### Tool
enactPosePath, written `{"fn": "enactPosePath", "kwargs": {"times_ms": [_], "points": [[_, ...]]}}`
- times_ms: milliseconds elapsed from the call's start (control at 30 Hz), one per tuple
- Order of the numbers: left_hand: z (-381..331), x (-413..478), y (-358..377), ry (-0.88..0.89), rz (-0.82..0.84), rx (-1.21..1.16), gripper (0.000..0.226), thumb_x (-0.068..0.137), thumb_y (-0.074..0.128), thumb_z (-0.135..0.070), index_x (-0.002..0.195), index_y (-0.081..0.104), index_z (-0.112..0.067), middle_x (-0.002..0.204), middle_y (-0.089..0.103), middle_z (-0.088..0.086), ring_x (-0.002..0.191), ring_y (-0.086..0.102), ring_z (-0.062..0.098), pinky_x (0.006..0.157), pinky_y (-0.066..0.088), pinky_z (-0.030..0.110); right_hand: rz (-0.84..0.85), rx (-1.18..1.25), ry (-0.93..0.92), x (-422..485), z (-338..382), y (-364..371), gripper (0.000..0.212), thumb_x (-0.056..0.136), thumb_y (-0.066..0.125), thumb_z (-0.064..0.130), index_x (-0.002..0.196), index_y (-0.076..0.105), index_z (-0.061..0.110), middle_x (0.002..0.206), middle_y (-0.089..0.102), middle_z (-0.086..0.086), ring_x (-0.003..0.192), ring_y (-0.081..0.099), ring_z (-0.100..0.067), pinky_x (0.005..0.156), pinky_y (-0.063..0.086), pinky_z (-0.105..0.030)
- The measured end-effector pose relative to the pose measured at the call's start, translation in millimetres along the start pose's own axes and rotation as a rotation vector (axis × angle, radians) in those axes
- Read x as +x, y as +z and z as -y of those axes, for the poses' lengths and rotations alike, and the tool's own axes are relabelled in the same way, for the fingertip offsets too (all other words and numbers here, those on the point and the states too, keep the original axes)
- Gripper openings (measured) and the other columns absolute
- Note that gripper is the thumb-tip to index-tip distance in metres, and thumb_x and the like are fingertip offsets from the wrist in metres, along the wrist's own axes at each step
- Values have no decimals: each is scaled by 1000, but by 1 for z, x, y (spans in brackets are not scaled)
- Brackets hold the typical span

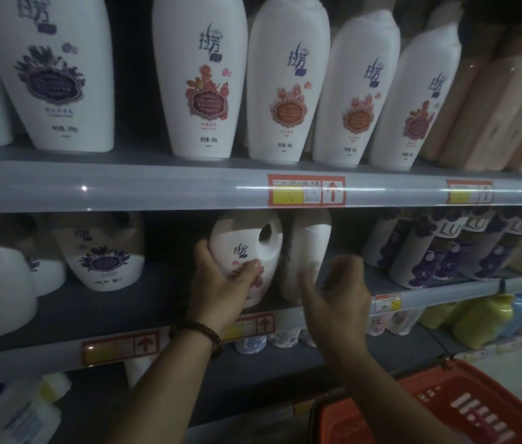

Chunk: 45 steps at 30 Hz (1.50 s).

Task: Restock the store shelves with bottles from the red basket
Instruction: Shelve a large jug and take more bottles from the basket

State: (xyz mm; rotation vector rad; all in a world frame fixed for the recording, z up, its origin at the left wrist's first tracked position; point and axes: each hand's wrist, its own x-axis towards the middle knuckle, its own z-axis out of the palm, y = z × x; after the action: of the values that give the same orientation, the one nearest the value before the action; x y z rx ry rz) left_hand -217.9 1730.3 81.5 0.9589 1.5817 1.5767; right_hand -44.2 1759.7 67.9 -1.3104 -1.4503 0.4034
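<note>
While the white jug [247,241] is standing upright on the middle shelf [125,309], the left hand [221,280] is gripping its lower left side, thumb lying across the label and fingers wrapping round the far edge. The jug's long axis is running vertically, with its handle hole facing up and to the right. The right hand [336,293] is hovering just to the right, in front of a second white jug [311,248] standing close beside the first. This hand is blurred, its fingers loosely curled and, as far as can be told, holding nothing. The left hand is therefore the nearer one, its grip closed on the jug, and any push back into the row is probably falling to it. The red basket [445,408] is sitting low on the right, under the right forearm, with its contents not showing. Two white jugs are standing by the hands, and five tall white bottles [200,78] are fully showing on the shelf above, with a sliver of a sixth at the left edge.
</note>
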Motion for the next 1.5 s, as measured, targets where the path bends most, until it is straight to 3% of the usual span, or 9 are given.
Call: {"fn": "enactPosePath", "kwargs": {"times_ms": [200,300,467,633,767,1000,1333,1433,1500], "points": [[-3,1,5,3,-31,26,66,93,76,-29,143,33,-25,136,57,5,112,63,21,44,47,12,290,34,138,37,-12,5,110,58,92,54,149,35,33,139,48,4,121,59,-19,96,62,-47],[-2,3,6,-9,-13,13,64,95,75,-28,144,33,-25,138,55,5,112,62,19,44,46,12,409,89,118,49,-17,7,88,76,92,23,144,39,37,128,59,11,114,64,-18,93,63,-51],[2,5,7,-12,-10,-7,62,96,72,-27,144,32,-26,138,54,5,110,60,17,44,46,11,450,191,109,45,-27,11,84,86,87,17,152,40,39,126,63,19,113,67,-13,94,64,-47],[6,6,10,-22,-39,-21,78,97,72,-26,153,18,-32,145,49,8,118,60,23,42,44,11,442,120,87,49,-24,10,92,72,98,35,141,37,40,133,57,10,116,64,-13,83,63,-30],[7,10,11,-19,-58,-12,80,95,74,-30,151,18,-30,145,49,9,118,61,24,48,45,13,333,-20,65,44,-16,21,112,42,91,74,132,31,44,134,48,5,120,56,-18,97,61,-49],[6,5,20,4,-154,9,103,77,91,-35,151,19,-32,143,40,10,102,58,16,44,46,11,317,-87,-31,39,-27,18,100,58,96,61,125,25,38,131,37,3,121,50,-19,97,57,-45],[9,10,41,-61,-308,33,109,65,96,-45,145,22,-43,144,35,12,113,58,38,73,64,53,379,-54,-44,42,-31,10,93,63,90,56,138,37,46,133,49,6,119,57,-18,92,63,-51],[10,11,43,-38,-316,44,99,71,93,-43,144,25,-40,143,38,14,113,60,39,63,61,40,372,-50,-18,44,-32,12,88,60,89,56,132,39,47,130,53,5,116,61,-18,89,64,-50],[9,10,46,-37,-318,66,97,77,90,-39,147,24,-34,145,38,16,116,58,39,57,44,24,367,-52,-21,44,-33,12,86,61,89,57,130,39,48,128,56,5,115,62,-19,88,64,-49]]}}
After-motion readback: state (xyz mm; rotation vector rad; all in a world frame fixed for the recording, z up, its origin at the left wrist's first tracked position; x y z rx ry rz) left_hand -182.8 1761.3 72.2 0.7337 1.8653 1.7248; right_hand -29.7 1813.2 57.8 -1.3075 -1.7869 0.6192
